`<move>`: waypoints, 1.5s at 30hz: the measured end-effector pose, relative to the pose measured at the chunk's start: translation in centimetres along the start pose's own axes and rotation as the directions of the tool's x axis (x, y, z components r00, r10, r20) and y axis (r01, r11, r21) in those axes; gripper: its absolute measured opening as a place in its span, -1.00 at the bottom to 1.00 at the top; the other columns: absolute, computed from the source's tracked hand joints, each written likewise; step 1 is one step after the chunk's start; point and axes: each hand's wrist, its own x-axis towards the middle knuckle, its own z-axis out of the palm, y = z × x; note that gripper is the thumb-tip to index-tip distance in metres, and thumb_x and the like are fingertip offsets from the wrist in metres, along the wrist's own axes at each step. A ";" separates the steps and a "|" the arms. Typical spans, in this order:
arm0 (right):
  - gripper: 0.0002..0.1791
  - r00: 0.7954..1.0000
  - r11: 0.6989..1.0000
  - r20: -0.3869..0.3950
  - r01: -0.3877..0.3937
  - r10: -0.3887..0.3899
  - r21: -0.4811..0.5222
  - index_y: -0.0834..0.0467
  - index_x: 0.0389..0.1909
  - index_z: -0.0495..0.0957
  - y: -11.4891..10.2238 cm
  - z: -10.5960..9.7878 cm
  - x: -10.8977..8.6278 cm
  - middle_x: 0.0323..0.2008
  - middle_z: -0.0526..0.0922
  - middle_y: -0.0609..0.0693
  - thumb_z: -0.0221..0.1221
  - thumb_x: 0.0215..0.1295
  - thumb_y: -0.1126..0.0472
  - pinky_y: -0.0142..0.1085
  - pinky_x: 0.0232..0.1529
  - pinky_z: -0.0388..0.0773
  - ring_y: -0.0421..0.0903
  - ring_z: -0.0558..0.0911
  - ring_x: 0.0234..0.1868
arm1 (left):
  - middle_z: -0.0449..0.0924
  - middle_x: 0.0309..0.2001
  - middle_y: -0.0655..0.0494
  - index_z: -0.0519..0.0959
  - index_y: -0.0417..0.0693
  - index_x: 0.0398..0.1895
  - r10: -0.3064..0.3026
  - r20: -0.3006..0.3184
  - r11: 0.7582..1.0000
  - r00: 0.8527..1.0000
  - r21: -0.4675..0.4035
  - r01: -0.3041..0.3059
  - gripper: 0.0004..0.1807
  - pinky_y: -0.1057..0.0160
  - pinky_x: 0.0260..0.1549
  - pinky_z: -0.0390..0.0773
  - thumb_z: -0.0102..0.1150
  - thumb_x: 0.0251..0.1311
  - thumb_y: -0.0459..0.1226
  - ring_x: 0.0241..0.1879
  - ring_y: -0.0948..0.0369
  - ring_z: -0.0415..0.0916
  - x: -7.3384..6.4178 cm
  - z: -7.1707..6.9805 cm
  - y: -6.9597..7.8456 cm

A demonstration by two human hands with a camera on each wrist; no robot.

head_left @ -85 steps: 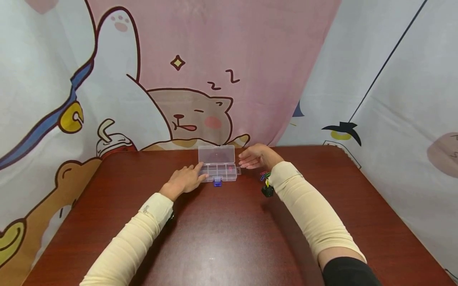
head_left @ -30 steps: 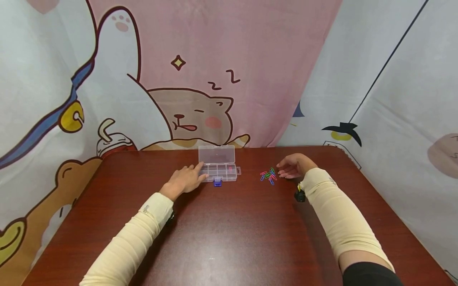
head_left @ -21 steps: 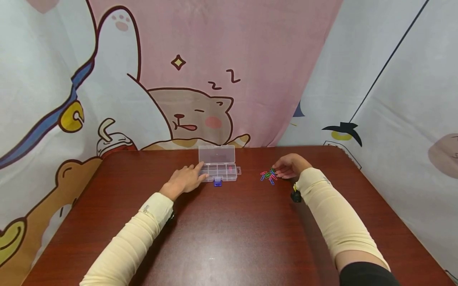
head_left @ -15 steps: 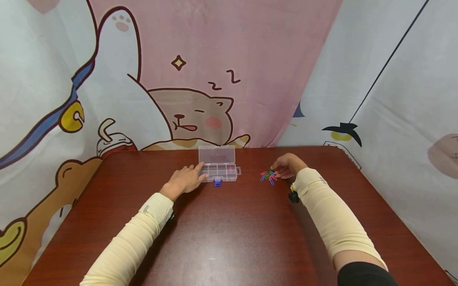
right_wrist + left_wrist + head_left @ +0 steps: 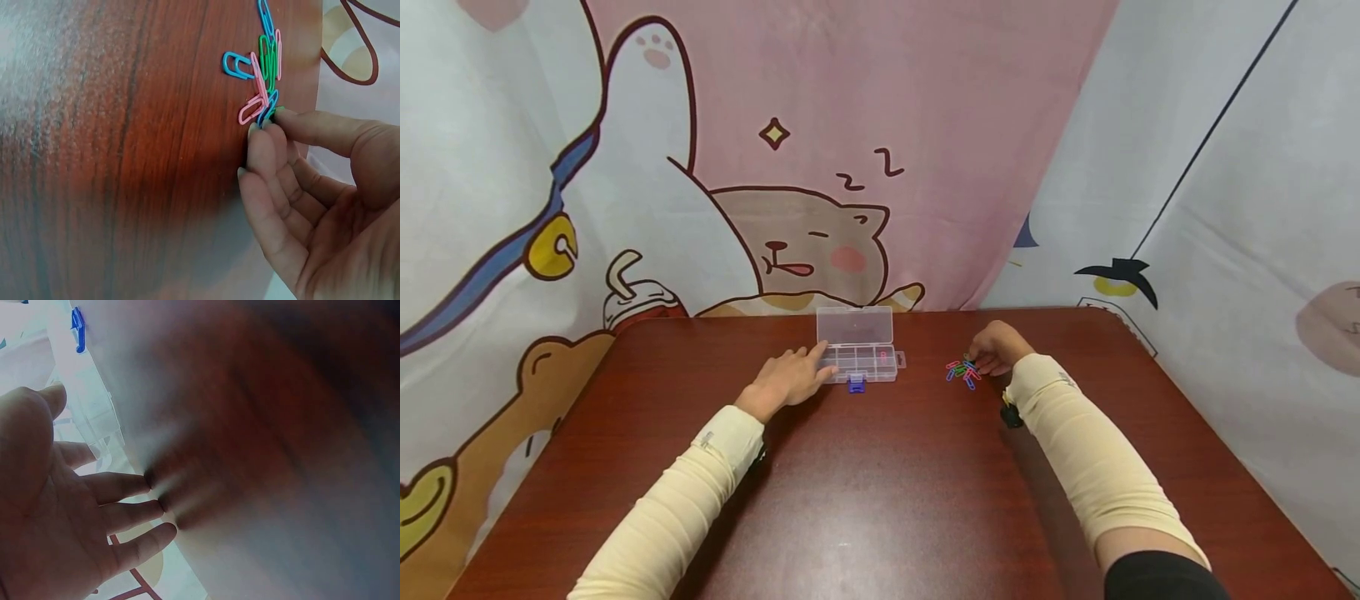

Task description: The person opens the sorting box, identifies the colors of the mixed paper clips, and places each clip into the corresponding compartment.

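Observation:
My left hand [image 5: 784, 377] rests with spread, relaxed fingers at the left end of a clear plastic compartment box [image 5: 865, 375]. Its lid [image 5: 853, 325] stands raised at the back, and a blue latch [image 5: 857, 384] hangs at the front. Something small and pink [image 5: 883, 356] lies in a right-hand compartment. At the right, my right hand [image 5: 997, 346] reaches down to a small pile of paper clips [image 5: 964, 371] in pink, blue and green. In the right wrist view, its thumb and forefinger pinch a green paper clip [image 5: 272, 115], mostly hidden by the fingertips, beside a blue one [image 5: 265, 114].
The box and the clips lie on a dark red-brown wooden table [image 5: 880, 483], near its far edge. Behind it hangs a printed cartoon cloth [image 5: 985, 125]. A clear hanging tab [image 5: 901, 359] juts from the box's right end, toward the clips.
My right hand has moved from beside the box to the right of the clips, then left onto the pile, its fingertips closing on a green paper clip. The left hand has stayed in place.

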 end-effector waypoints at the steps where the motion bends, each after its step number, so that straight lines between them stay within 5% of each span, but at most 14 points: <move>1: -0.84 1.000 0.999 -0.026 -0.010 0.009 -0.035 0.29 -0.38 0.69 -0.2 0.1 0.0 -0.58 0.69 0.01 0.23 0.18 0.26 -0.21 -0.33 0.66 -0.12 0.69 -0.50 | 0.22 0.41 -0.26 0.01 0.03 0.55 0.001 0.001 1.000 1.000 -0.001 -0.001 -0.24 -0.23 0.24 0.27 -0.32 0.44 0.21 0.36 -0.23 0.22 0.0 0.0 0.0; 7: -0.81 0.992 0.960 -0.127 -0.061 0.027 -0.272 0.20 -0.50 0.71 -1.5 0.3 -0.8 -0.55 0.73 -0.02 0.22 0.16 0.18 -0.28 -0.41 0.63 -0.12 0.71 -0.49 | 0.24 0.41 -0.25 0.02 0.03 0.55 0.005 -0.008 1.000 1.000 -0.006 -0.005 -0.25 -0.24 0.23 0.29 -0.30 0.44 0.20 0.35 -0.23 0.23 -0.1 0.1 -0.1; 14: -0.82 0.990 0.959 -0.131 -0.080 0.045 -0.271 0.20 -0.51 0.71 -1.5 0.5 -0.3 -0.55 0.72 -0.02 0.21 0.16 0.21 -0.29 -0.47 0.62 -0.13 0.71 -0.49 | 0.25 0.40 -0.24 0.01 0.04 0.55 0.009 -0.006 1.000 1.000 -0.002 -0.009 -0.24 -0.22 0.22 0.31 -0.32 0.44 0.21 0.34 -0.21 0.25 0.0 0.0 -0.1; 19: -0.82 0.998 0.976 -0.058 -0.035 0.023 -0.214 0.22 -0.51 0.66 -0.8 0.1 0.2 -0.58 0.68 -0.03 0.18 0.19 0.21 -0.23 -0.33 0.65 -0.14 0.68 -0.49 | 0.24 0.40 -0.25 0.00 0.04 0.56 0.006 -0.003 1.000 1.000 0.002 -0.006 -0.24 -0.22 0.23 0.30 -0.32 0.44 0.21 0.35 -0.21 0.24 0.0 -0.2 0.0; 24: -0.86 0.999 0.999 0.036 -0.004 0.006 -0.046 0.26 -0.40 0.62 -0.5 -0.8 0.2 -0.56 0.65 -0.01 0.18 0.20 0.25 -0.18 -0.24 0.65 -0.12 0.65 -0.47 | 0.23 0.41 -0.25 -0.01 0.04 0.56 0.003 0.008 1.000 1.000 0.004 -0.003 -0.24 -0.23 0.23 0.29 -0.33 0.44 0.21 0.36 -0.21 0.23 0.0 -0.1 0.1; 30: -0.85 0.991 0.991 0.123 0.038 -0.053 0.125 0.24 -0.33 0.58 -2.1 -1.1 -0.2 -0.58 0.63 -0.07 0.14 0.27 0.22 -0.13 -0.06 0.61 -0.17 0.64 -0.48 | 0.22 0.41 -0.25 0.00 0.03 0.56 -0.002 0.007 1.000 1.000 0.003 0.002 -0.25 -0.24 0.24 0.27 -0.32 0.45 0.20 0.37 -0.22 0.21 -0.1 -0.1 0.1; 40: -0.84 0.977 0.969 0.145 0.125 -0.158 0.213 0.25 -0.34 0.66 -6.7 2.2 -2.1 -0.53 0.69 -0.01 0.26 0.18 0.22 -0.04 -0.02 0.61 -0.15 0.69 -0.51 | 0.21 0.42 -0.26 0.00 0.02 0.56 -0.004 0.008 1.000 1.000 -0.006 0.004 -0.25 -0.24 0.25 0.25 -0.31 0.45 0.19 0.37 -0.23 0.20 -0.3 -0.2 0.0; 45: -0.78 0.965 0.970 0.214 0.106 -0.154 0.219 0.29 -0.20 0.64 -8.2 4.4 -2.3 -0.53 0.67 -0.03 0.23 0.19 0.24 -0.09 -0.04 0.62 -0.17 0.67 -0.51 | 0.22 0.41 -0.26 0.00 0.02 0.55 0.000 0.005 1.000 1.000 -0.003 0.000 -0.24 -0.24 0.25 0.26 -0.31 0.44 0.20 0.36 -0.23 0.21 -0.2 -0.1 0.0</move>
